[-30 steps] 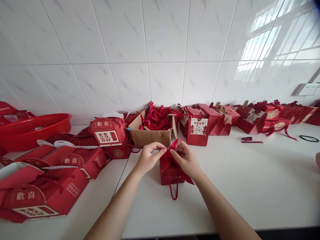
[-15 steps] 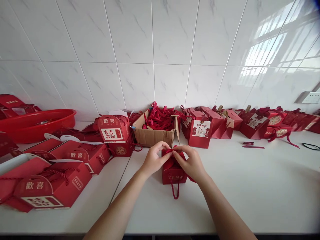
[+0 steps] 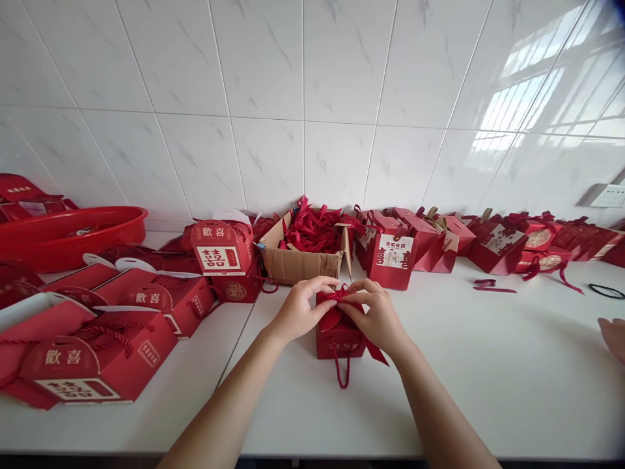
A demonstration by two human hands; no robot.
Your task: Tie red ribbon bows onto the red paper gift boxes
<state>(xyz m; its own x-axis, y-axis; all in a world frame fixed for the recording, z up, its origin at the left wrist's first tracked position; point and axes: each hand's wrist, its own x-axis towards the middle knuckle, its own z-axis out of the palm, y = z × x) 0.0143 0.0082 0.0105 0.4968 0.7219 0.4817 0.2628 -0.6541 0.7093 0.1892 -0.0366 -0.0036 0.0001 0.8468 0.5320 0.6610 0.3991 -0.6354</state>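
Observation:
A small red gift box point(image 3: 340, 344) stands on the white table in front of me, its twisted cord handle hanging down the near side. On its top lies a red ribbon point(image 3: 338, 296) gathered into a bow. My left hand point(image 3: 306, 305) pinches the ribbon from the left, thumb and fingers closed on it. From the right, my right hand point(image 3: 370, 311) pinches the same ribbon near the knot. One ribbon tail hangs past the box's right side, below my right hand. The fingers partly cover the box's top.
Behind the box stands a cardboard box point(image 3: 303, 266) heaped with red ribbons. Several red gift boxes point(image 3: 131, 352) crowd the left, near a red basin point(image 3: 107, 231). More boxes point(image 3: 390, 264) line the wall to the right. Another person's hand point(image 3: 613, 340) shows at the right edge.
The ribbon's loops and one tail show more clearly now, with my fingers slightly further apart. Another person's hand has come into view at the right edge.

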